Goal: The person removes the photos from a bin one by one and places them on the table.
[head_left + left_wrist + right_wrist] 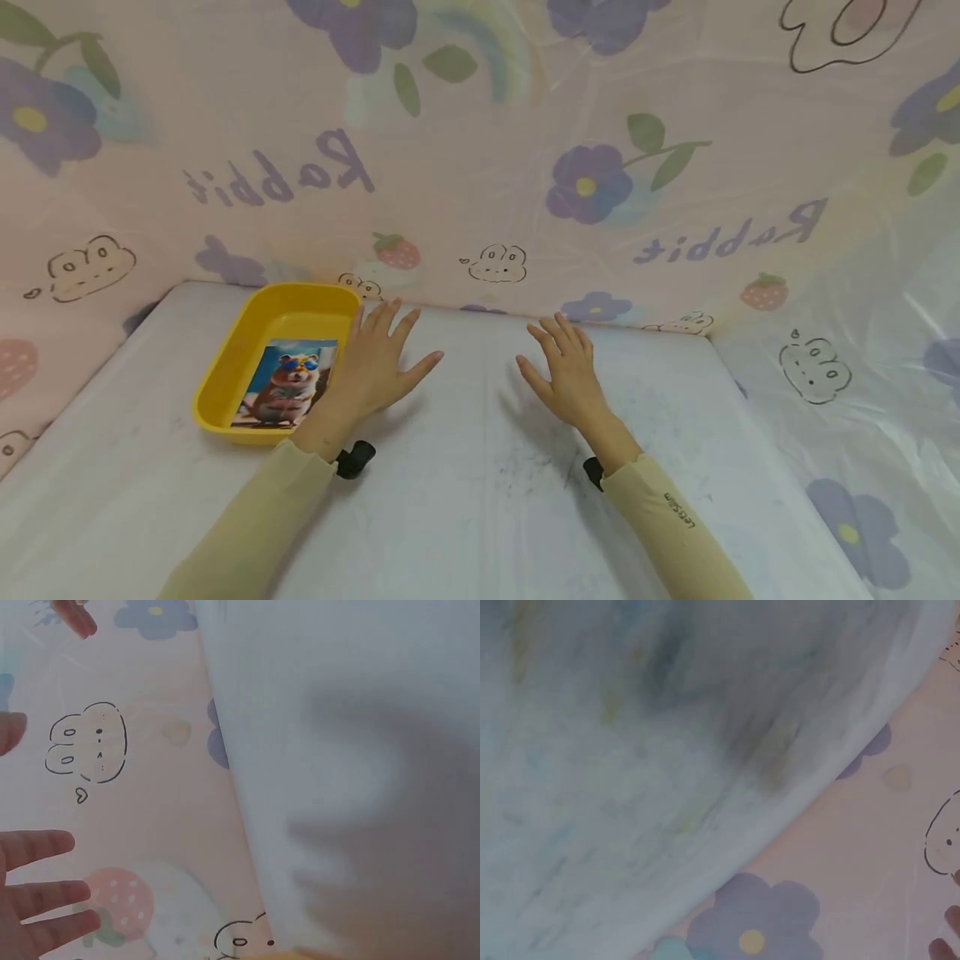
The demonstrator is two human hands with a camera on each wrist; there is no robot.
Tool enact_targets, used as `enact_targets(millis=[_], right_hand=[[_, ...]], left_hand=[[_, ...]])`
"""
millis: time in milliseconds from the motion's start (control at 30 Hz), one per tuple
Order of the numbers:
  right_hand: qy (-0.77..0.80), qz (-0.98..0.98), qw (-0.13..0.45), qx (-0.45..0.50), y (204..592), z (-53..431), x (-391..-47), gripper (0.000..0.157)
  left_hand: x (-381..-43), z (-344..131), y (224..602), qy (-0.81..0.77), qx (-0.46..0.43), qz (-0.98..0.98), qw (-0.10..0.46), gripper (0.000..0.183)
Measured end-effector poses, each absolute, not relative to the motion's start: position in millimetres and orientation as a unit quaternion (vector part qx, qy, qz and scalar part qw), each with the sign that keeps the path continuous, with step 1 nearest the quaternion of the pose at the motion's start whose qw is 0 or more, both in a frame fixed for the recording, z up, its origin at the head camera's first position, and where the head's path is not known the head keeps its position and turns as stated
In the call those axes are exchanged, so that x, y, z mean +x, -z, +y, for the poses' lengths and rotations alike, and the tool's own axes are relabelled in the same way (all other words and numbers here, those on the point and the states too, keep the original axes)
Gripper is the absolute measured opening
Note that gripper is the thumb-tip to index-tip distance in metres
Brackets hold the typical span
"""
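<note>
My left hand (375,362) is held above the white table with its fingers spread, partly in front of the right side of a yellow tray (217,387). Nothing is in its grasp. Inside the tray lies a picture card (288,387) of a furry animal in blue sunglasses; the hand and wrist hide its right edge. Over the middle right of the table, my right hand (567,375) hovers with fingers extended and holds nothing. In the left wrist view, spread left fingers (45,896) show at the lower left. Only right fingertips (945,949) appear in the right wrist view.
The white tabletop (480,500) has dark smudges near the right wrist. A pink patterned curtain (465,167) with flowers, rabbits and strawberries rises along the table's back edge and continues down both sides. Black wrist cameras (356,459) sit at the cuffs.
</note>
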State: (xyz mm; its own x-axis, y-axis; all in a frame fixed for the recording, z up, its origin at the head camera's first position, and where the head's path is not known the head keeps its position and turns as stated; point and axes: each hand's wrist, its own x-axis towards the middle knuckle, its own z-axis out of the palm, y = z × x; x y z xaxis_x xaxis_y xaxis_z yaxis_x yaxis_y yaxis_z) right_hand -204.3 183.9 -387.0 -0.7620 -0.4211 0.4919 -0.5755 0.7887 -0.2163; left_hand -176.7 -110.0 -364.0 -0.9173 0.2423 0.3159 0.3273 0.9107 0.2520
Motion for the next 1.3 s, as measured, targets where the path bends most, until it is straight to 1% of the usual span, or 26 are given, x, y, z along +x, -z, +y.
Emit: enact_targets(millis=[167, 300, 400, 500, 633, 800, 867, 1033, 1300], right_hand=[[-0.192, -0.899, 0.253, 0.301, 388, 178, -206, 0.045], [-0.200, -0.884, 0.278, 0.317, 386, 172, -209, 0.041], [-0.201, -0.878, 0.284, 0.329, 384, 167, -211, 0.038], [-0.208, -0.879, 0.270, 0.334, 383, 162, -211, 0.037], [-0.218, -0.888, 0.237, 0.328, 382, 156, -209, 0.037], [-0.218, -0.898, 0.197, 0.328, 385, 150, -204, 0.036], [-0.215, -0.900, 0.187, 0.330, 388, 148, -203, 0.035], [-0.204, -0.901, 0.177, 0.340, 391, 144, -202, 0.034], [-0.187, -0.898, 0.176, 0.358, 396, 139, -200, 0.035]], left_hand=[[-172, -121, 362, 0.141, -0.150, -0.964, 0.169, 0.069], [-169, -131, 358, 0.139, -0.138, -0.964, 0.178, 0.065], [-168, -141, 353, 0.136, -0.127, -0.967, 0.174, 0.063], [-164, -152, 349, 0.126, -0.123, -0.971, 0.164, 0.060], [-160, -166, 345, 0.117, -0.120, -0.975, 0.148, 0.054], [-156, -185, 348, 0.111, -0.124, -0.972, 0.166, 0.045], [-153, -194, 349, 0.114, -0.122, -0.972, 0.163, 0.043], [-151, -216, 348, 0.102, -0.122, -0.977, 0.141, 0.048], [-150, -249, 358, 0.072, -0.114, -0.983, 0.124, 0.053]])
